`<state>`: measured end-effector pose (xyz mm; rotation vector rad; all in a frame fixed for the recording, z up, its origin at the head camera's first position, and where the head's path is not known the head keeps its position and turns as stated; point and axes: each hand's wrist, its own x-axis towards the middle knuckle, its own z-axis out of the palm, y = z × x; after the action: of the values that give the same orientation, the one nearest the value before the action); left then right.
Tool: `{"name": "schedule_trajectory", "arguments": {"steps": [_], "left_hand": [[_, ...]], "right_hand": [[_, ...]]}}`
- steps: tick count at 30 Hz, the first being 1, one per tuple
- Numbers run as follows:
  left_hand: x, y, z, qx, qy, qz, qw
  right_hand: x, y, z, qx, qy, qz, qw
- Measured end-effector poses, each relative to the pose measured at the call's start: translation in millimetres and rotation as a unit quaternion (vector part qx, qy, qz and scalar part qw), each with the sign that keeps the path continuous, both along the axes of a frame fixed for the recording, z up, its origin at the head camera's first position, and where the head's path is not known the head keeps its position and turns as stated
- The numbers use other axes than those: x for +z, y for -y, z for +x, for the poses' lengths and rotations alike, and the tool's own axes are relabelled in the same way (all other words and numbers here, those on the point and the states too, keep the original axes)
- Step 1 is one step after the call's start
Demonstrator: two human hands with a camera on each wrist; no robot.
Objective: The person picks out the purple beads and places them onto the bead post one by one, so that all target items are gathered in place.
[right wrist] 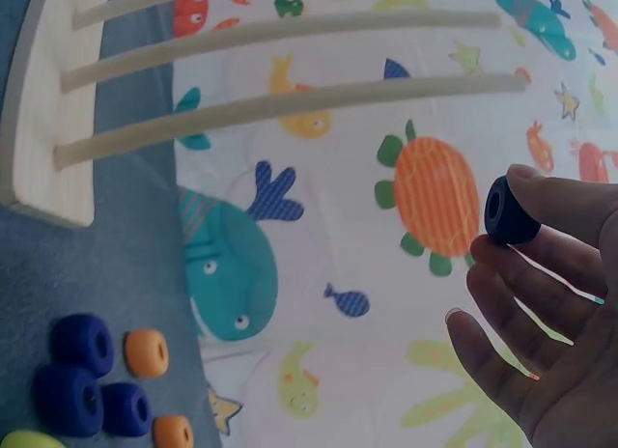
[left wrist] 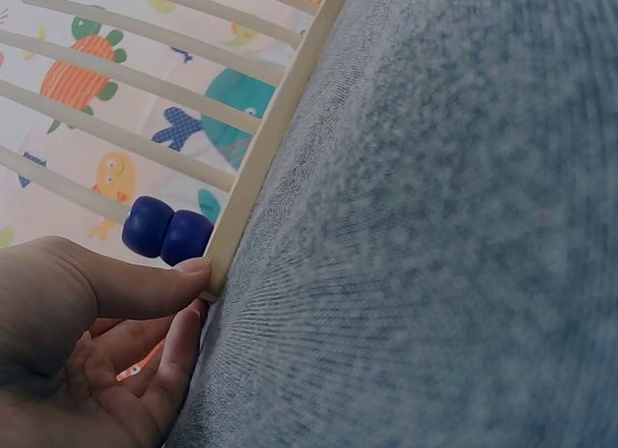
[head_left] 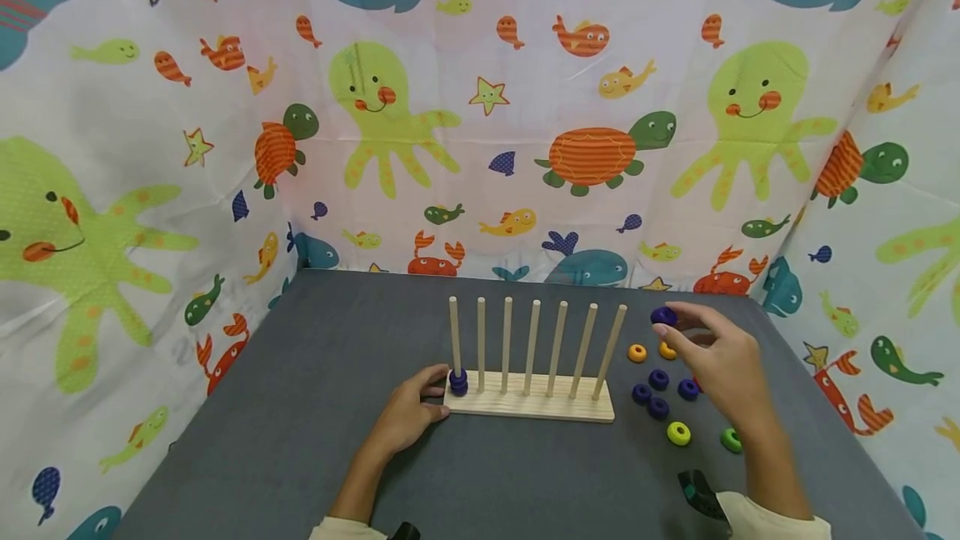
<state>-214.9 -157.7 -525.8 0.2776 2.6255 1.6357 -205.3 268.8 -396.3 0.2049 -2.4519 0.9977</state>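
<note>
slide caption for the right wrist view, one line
Right fingers pinching a blue bead, with pegs and loose beads in view.

Running into seven upright pegs (head_left: 532, 348) on the wooden base (head_left: 530, 405), the left hand (head_left: 411, 411) at its end, and loose rings (head_left: 657, 409) near the right hand (head_left: 723, 365); finding room above the pegs and over the near table (head_left: 555, 482).

No legible text, label, brand, number or sign is present in any of the views.
</note>
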Motion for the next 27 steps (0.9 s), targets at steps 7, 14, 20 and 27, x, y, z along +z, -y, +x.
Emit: {"name": "schedule_trajectory", "arguments": {"steps": [7,14,20,27], "left_hand": [[1.6,0.2,1.2,0.001,0.0,0.003,1.0],[2.0,-0.4,0.5,-0.002,-0.001,0.0,1.0],[1.1,-1.2,0.2,0.001,-0.006,-0.002,1.0],[2.1,-1.6,1.7,0.002,-0.006,-0.003,1.0]], "right_hand": [[10.9,11,0.2,0.01,-0.033,0.009,0.9994],[24.5,22,7.4,0.029,-0.063,0.011,0.9975],[32.9,34,11.2,0.046,-0.084,0.024,0.9951],[43.0,55,13.7,0.069,-0.093,0.028,0.9929]]}}
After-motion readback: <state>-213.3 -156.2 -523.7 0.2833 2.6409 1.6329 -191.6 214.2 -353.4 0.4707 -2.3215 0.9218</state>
